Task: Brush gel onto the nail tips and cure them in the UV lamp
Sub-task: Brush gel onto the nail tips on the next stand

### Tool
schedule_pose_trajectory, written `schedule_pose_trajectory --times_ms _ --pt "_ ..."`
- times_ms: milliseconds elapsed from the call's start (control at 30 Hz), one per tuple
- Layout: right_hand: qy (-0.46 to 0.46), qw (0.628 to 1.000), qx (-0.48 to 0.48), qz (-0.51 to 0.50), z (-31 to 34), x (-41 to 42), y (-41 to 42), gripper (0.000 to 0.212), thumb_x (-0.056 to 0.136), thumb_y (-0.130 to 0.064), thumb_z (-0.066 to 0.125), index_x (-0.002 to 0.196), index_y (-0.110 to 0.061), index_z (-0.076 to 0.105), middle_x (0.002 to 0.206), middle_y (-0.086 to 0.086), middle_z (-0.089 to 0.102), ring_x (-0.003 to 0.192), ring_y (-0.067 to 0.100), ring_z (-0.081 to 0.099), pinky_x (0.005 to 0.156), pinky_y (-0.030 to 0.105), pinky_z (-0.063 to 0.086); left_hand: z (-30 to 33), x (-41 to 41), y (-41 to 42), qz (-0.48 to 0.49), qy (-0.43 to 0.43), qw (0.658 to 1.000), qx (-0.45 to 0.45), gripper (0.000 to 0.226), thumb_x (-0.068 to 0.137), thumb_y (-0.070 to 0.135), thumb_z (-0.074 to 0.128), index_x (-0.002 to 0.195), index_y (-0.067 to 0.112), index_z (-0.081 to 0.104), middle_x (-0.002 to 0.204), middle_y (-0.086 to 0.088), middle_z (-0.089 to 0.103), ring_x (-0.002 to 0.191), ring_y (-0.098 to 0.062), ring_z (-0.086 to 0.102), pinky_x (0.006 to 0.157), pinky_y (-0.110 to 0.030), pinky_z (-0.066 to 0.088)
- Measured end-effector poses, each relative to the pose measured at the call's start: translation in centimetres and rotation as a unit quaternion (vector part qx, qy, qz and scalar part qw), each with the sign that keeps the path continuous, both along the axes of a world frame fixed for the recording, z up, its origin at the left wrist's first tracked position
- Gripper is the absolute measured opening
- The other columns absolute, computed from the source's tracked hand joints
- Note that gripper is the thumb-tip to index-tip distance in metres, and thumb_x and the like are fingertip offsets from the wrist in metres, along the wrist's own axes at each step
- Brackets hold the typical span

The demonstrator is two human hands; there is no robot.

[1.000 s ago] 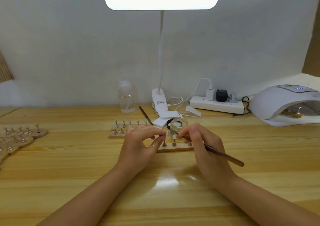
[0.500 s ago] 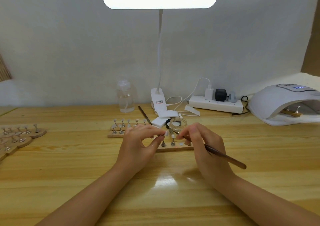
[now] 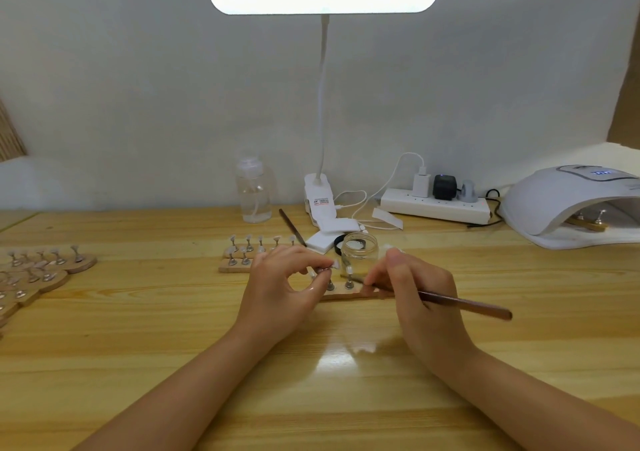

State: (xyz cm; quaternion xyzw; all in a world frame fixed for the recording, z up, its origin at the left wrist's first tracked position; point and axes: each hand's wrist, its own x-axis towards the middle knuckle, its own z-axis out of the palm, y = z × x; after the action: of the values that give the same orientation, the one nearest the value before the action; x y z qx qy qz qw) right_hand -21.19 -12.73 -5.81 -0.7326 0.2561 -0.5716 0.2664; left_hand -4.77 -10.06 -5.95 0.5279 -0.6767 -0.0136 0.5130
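While gel work proceeds at mid-bench:
Left hand (image 3: pixel 277 286): fingers pinch a nail tip (image 3: pixel 335 263) on its stand.
Right hand (image 3: pixel 420 294): fingers grip the brush (image 3: pixel 464 304).
Progress: one holder strip (image 3: pixel 588 223) sits inside the UV lamp (image 3: pixel 568 201); others apparently await gel.

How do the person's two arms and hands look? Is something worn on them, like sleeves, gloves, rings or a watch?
Both forearms are bare as far as the picture shows them: no sleeves come into view. The left hand and the right hand wear no gloves. No ring, watch or bracelet shows on the fingers or wrists. The fingernails look short; polish, if any, cannot be made out.
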Motion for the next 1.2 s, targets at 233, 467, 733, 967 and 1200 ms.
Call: schedule_pose_trajectory --times_ms 233,467,733,967,1200 --pt "0.008 1.0 0.021 0.001 -0.16 0.05 0.0 0.047 0.087 -0.043 0.034 0.061 -0.017 0.063 0.064 -0.001 0.065 0.06 0.007 0.062 0.06 0.026 0.05 -0.02 -0.04 0.02 0.007 0.002 1.0 -0.004 0.021 0.073 0.008 0.075 0.084 0.025 0.071 0.074 0.022 0.061 0.076 -0.006 0.056 0.081 -0.053 0.043" --pt "0.03 0.999 0.014 -0.013 -0.03 0.16 -0.08 0.039 0.086 -0.045 0.033 0.067 -0.023 0.061 0.071 -0.005 0.064 0.067 0.007 0.061 0.062 0.024 0.049 0.0 -0.02 -0.09 0.011 0.0 1.0 -0.007 0.018 0.074 0.008 0.074 0.085 0.022 0.072 0.076 0.023 0.061 0.074 -0.005 0.057 0.081 -0.054 0.044" --pt "-0.098 0.993 0.066 0.023 0.31 -0.15 -0.06 0.046 0.085 -0.051 0.029 0.074 -0.019 0.061 0.064 0.004 0.068 0.051 0.014 0.06 0.055 0.017 0.048 0.06 -0.1 -0.09 0.036 0.02 0.999 -0.016 0.015 0.074 0.012 0.073 0.085 0.022 0.071 0.076 0.02 0.064 0.071 -0.002 0.058 0.088 -0.045 0.042" --pt "-0.061 0.993 0.1 0.003 0.44 -0.28 -0.12 0.045 0.092 -0.05 0.031 0.074 -0.021 0.062 0.065 -0.002 0.069 0.054 0.012 0.061 0.056 0.014 0.048 0.08 -0.04 0.12 0.004 0.005 0.999 -0.031 0.007 0.075 0.011 0.072 0.08 0.015 0.069 0.082 0.011 0.064 0.073 -0.005 0.055 0.08 -0.053 0.044" --pt "0.014 0.999 0.034 -0.012 0.67 -0.19 -0.31 0.011 0.087 -0.026 0.055 0.078 -0.026 0.061 0.073 -0.007 0.066 0.066 0.002 0.061 0.06 0.011 0.046 -0.07 0.19 0.07 0.0 0.022 0.999 -0.026 0.011 0.075 0.01 0.071 0.08 0.019 0.069 0.078 0.016 0.065 0.071 -0.006 0.056 0.083 -0.055 0.044"
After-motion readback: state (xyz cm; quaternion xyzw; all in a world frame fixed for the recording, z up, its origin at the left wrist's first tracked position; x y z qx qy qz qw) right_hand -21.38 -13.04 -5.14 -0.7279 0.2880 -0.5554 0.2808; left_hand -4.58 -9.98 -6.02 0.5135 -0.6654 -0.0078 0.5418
